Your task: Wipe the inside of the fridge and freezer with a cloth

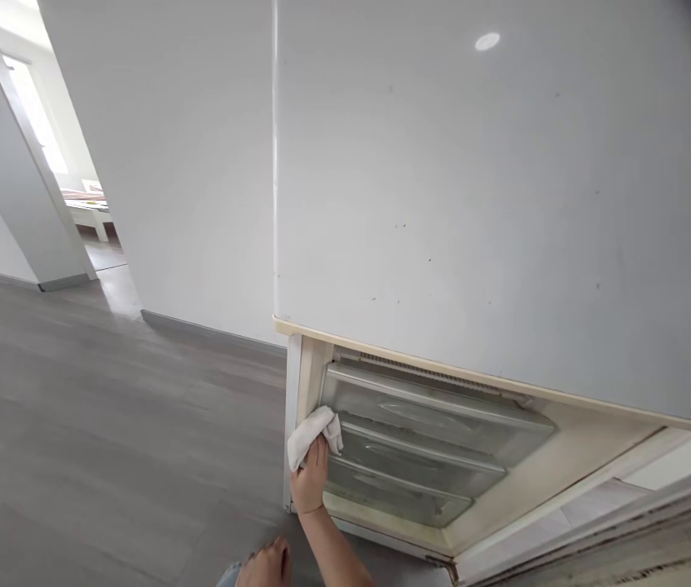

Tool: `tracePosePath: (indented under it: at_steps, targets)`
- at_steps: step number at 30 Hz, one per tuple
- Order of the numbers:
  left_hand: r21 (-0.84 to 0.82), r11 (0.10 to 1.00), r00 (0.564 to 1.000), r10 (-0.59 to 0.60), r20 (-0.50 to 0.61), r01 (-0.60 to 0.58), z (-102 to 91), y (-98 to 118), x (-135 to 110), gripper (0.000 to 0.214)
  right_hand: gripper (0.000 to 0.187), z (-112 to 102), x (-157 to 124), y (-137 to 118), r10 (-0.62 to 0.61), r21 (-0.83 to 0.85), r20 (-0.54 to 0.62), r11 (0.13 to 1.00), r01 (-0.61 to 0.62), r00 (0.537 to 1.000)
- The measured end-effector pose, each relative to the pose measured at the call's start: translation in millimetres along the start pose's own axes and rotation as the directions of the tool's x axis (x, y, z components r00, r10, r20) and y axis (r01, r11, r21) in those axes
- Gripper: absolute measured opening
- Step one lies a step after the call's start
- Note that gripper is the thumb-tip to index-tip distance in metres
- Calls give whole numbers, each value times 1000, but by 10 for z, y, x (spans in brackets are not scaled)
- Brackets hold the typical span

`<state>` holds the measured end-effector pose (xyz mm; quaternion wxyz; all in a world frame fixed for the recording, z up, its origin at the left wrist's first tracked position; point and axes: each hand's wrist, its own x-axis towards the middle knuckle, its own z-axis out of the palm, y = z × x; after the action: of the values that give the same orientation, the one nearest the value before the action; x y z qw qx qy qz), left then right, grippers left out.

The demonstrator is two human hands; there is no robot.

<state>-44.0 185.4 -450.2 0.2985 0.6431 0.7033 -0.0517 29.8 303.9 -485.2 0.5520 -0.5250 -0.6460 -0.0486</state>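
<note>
My right hand [310, 481] is closed around a folded white cloth [314, 432]. It presses the cloth to the left side of the frame of an opened fridge freezer [310, 383], beside the front edges of the drawers. Inside the compartment are clear drawers [407, 444], stacked one above another, with pale front rims. Low in the view, my left hand [267, 564] is curled, its fingers bent in, and I see nothing in it. A bit of blue fabric [231, 575] shows next to it.
Above the compartment stands the large white fridge front [492, 196], dotted with small marks. An open door edge with dark stains [632, 550] lies at the lower right. Grey wood-look floor [107, 440] stretches left, to a white wall [187, 163] and a doorway.
</note>
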Motion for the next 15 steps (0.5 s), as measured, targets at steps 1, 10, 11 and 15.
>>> tracePosePath:
  at_steps: [1, 10, 11, 15]
  targets:
    - [-25, 1000, 1000, 18, -14, -18, 23, -12, 3, 38, 42, 22, -113, 77, 9, 0, 30, 1000, -9, 1000]
    - [-29, 999, 994, 24, -110, -28, 187, -71, -14, 37, 52, 60, -913, 564, 242, -122, 416, 970, -209, 877]
    - [-30, 999, 993, 24, -115, -27, 177, -55, -34, 38, 55, 33, -944, 592, 249, -132, 450, 968, -213, 857]
    - [11, 1000, 996, -11, -84, 12, 152, 7, -91, 39, 51, -84, -996, 660, 233, -91, 562, 971, -220, 794]
